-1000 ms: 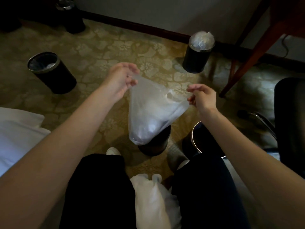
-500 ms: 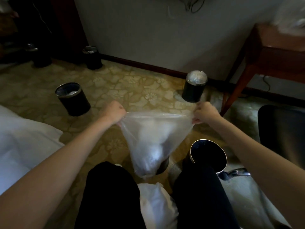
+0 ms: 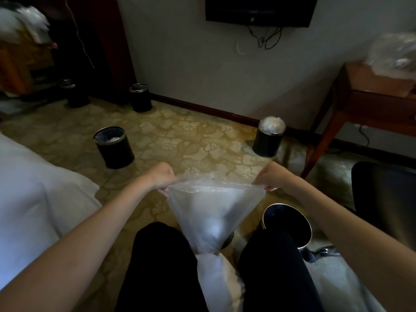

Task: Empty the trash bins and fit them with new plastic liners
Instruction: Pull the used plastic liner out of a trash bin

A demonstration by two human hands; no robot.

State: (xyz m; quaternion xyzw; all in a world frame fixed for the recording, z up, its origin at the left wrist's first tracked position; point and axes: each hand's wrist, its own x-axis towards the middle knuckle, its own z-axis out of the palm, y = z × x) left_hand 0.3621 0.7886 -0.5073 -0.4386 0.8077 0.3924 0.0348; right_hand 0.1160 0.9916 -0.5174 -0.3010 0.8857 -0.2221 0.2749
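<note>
Both hands, left (image 3: pixel 162 176) and right (image 3: pixel 271 176), pinch the clear liner (image 3: pixel 213 212) mouth stretched wide; it narrows downward, hazy white inside.

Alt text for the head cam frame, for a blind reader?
A person's left hand and right hand grip the top edge of a clear plastic bag, stretched taut between them, its tip hanging between their knees. A black bin stands by the right knee; another bin, heaped with something white, stands near the wall.
</note>
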